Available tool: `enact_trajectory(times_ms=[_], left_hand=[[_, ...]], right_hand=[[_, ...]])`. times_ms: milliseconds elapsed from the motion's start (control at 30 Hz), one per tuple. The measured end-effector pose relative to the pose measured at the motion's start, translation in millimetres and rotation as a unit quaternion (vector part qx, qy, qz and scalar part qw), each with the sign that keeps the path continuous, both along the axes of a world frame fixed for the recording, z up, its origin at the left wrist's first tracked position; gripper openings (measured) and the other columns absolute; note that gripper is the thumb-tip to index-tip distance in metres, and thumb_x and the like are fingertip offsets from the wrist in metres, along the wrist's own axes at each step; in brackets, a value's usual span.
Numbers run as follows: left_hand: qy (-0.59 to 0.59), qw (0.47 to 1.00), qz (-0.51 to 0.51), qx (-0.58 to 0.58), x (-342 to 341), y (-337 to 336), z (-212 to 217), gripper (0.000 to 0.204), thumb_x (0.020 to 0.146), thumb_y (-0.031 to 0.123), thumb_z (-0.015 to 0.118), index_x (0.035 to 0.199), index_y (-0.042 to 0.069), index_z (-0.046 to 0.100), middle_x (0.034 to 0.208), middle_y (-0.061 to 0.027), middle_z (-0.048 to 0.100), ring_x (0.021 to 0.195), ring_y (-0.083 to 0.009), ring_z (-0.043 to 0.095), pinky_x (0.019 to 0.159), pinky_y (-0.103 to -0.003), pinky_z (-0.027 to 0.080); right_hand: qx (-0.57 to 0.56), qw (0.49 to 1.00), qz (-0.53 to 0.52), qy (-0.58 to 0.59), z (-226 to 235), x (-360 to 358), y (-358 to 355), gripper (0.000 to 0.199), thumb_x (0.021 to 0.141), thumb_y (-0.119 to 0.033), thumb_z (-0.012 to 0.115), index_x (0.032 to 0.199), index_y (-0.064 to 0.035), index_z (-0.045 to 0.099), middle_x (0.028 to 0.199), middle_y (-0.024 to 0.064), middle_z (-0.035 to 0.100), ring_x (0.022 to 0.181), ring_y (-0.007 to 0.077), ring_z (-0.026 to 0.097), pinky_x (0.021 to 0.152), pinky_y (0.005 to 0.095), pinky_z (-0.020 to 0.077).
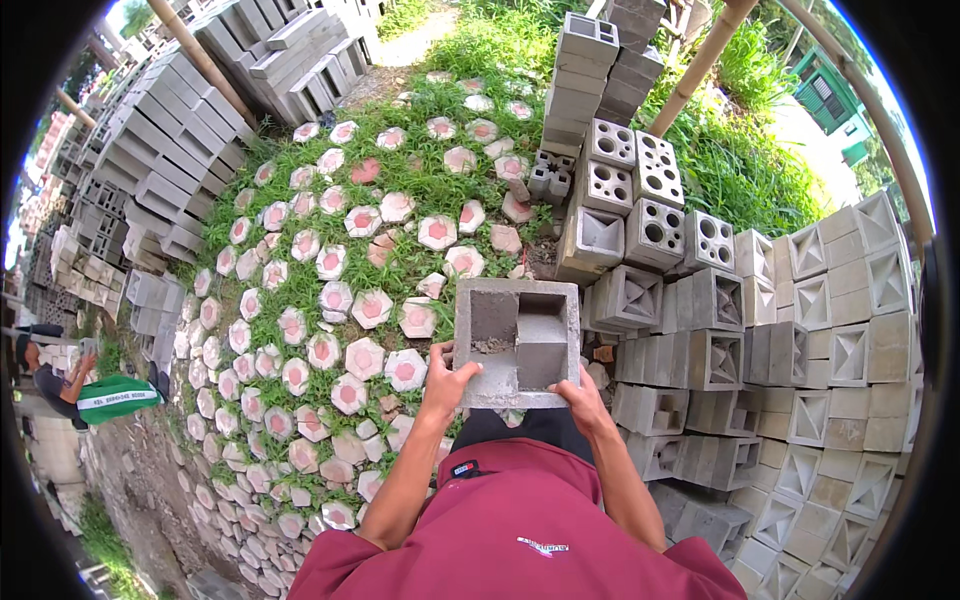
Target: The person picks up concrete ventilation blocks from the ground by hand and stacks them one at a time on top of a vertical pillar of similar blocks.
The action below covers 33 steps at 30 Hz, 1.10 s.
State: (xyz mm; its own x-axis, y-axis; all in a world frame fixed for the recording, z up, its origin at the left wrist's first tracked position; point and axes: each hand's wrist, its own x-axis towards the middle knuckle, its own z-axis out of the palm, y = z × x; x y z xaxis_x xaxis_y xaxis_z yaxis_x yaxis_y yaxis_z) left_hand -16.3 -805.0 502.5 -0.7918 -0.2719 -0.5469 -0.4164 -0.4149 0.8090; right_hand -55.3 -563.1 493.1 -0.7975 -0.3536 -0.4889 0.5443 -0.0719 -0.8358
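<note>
In the head view you are holding a square grey concrete ventilation block [517, 340] out in front of your chest, its recessed stepped face turned up toward you. Your left hand [446, 380] is gripping the block's lower left corner, fingers wrapped over the edge, and your right hand [583, 398] is clamped on the lower right corner, so both hands are closed on the block and sharing its weight. Just to the right of your right hand, stacked rows of grey patterned concrete blocks [800, 380] are standing close by; beyond your left hand, pink-centred hexagonal pavers [340, 300] are lying in the grass. Far off to the left, another person in a green shirt [115, 395] is working. Judging by the grip, you are doing best by keeping both palms under the lower edge, the block level, and your fingers clear of any seating face.
</note>
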Motion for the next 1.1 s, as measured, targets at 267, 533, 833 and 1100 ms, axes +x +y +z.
enact_trajectory(times_ms=[267,533,833,1100], left_hand=[[0.009,0.991,0.121,-0.063,-12.5,-7.5,-5.2,0.060,0.068,0.002,0.064,0.120,-0.004,0.035,0.099,-0.0155,0.056,0.084,-0.0195,0.057,0.076,-0.031,0.049],[0.005,0.937,0.325,-0.129,-29.2,-3.3,7.8,0.053,0.067,0.002,0.063,0.115,-0.003,0.040,0.095,-0.0120,0.054,0.080,-0.0173,0.054,0.073,-0.031,0.047],[-0.005,0.863,0.484,-0.148,-2.6,-13.1,36.9,0.061,0.065,0.003,0.062,0.121,-0.003,0.040,0.104,-0.0136,0.054,0.092,-0.0223,0.055,0.081,-0.034,0.047],[0.016,0.797,0.591,-0.122,20.3,-27.8,47.7,0.059,0.067,0.007,0.069,0.117,-0.005,0.041,0.105,-0.0152,0.052,0.093,-0.0215,0.053,0.085,-0.033,0.043]], right_hand=[[0.006,0.990,0.138,-0.010,11.6,-85.4,-25.6,0.067,0.077,-0.007,0.056,0.141,-0.0019,0.036,0.102,0.0044,0.058,0.085,0.0122,0.053,0.077,0.0264,0.0436],[0.069,0.920,0.384,0.043,38.1,-186.5,-95.5,0.069,0.075,-0.012,0.057,0.141,-0.0065,0.037,0.096,0.0046,0.056,0.078,0.0123,0.049,0.070,0.0262,0.0422],[0.014,0.846,0.531,0.050,54.0,-201.3,-169.3,0.077,0.076,-0.012,0.057,0.148,-0.0080,0.028,0.104,0.0063,0.057,0.084,0.0128,0.050,0.077,0.0254,0.0425],[-0.009,0.803,0.593,0.060,61.1,-185.5,-234.3,0.072,0.077,-0.010,0.057,0.143,-0.0032,0.032,0.098,0.0058,0.056,0.085,0.0150,0.050,0.076,0.0271,0.0433]])
